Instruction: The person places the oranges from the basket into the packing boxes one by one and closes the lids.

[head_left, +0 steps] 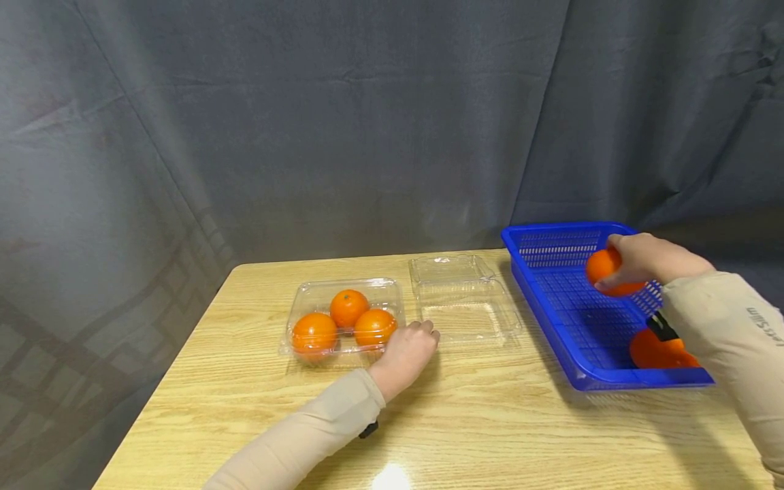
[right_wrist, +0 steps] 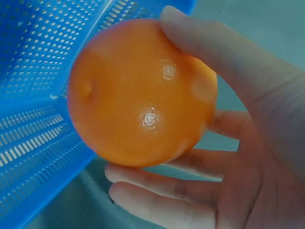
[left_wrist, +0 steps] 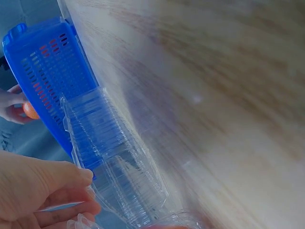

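Note:
My right hand (head_left: 658,258) grips an orange (right_wrist: 143,95) over the blue basket (head_left: 545,327), thumb on one side and fingers on the other. More orange fruit (head_left: 661,350) lies in the basket, partly hidden by the right sleeve. My left hand (head_left: 407,354) rests between two clear plastic boxes, its fingers loosely curled, with nothing visible between thumb and fingers in the left wrist view. The left box (head_left: 300,296) contains three oranges (head_left: 349,308). To the right, the other clear box (head_left: 465,320) stands with its lid folded back; whether the fingers touch it is unclear.
The light wooden table (head_left: 245,415) carries both boxes and the basket. Its back edge meets a dark grey curtain (head_left: 367,136). The basket's raised rim (head_left: 539,306) runs along the right side, close to the right-hand box.

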A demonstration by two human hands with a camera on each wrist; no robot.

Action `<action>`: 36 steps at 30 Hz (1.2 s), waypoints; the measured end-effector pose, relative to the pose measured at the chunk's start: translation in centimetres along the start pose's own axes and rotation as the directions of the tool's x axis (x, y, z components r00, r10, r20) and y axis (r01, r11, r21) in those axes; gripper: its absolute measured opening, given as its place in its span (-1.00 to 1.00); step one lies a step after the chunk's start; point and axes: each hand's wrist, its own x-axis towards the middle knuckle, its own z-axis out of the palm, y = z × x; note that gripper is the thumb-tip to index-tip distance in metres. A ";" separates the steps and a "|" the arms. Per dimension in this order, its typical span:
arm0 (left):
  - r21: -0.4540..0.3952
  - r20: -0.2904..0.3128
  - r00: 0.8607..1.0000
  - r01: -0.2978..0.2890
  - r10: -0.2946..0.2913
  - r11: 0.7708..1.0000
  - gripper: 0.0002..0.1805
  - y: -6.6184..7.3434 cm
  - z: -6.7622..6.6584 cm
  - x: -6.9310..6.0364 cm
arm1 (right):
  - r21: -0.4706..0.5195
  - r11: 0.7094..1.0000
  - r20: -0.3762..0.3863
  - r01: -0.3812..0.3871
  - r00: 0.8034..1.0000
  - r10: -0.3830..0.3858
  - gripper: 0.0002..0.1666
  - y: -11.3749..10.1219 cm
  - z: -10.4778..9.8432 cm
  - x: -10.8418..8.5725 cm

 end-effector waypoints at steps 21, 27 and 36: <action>-0.003 -0.017 1.000 0.009 -0.009 1.000 -0.89 0.1 -0.2 0.0 | -0.006 0.999 -0.014 0.035 0.999 -0.035 0.05 -2.5 -0.8 -0.2; 0.002 -0.020 1.000 0.004 -0.004 1.000 -0.89 0.0 -0.3 0.0 | -0.016 0.999 -0.024 0.042 0.999 -0.042 0.06 -3.0 -1.0 -0.4; 0.000 -0.016 1.000 0.000 0.000 1.000 -0.88 0.0 -0.4 0.0 | -0.023 0.997 -0.051 0.072 0.996 -0.073 -0.02 -4.7 -1.5 -0.8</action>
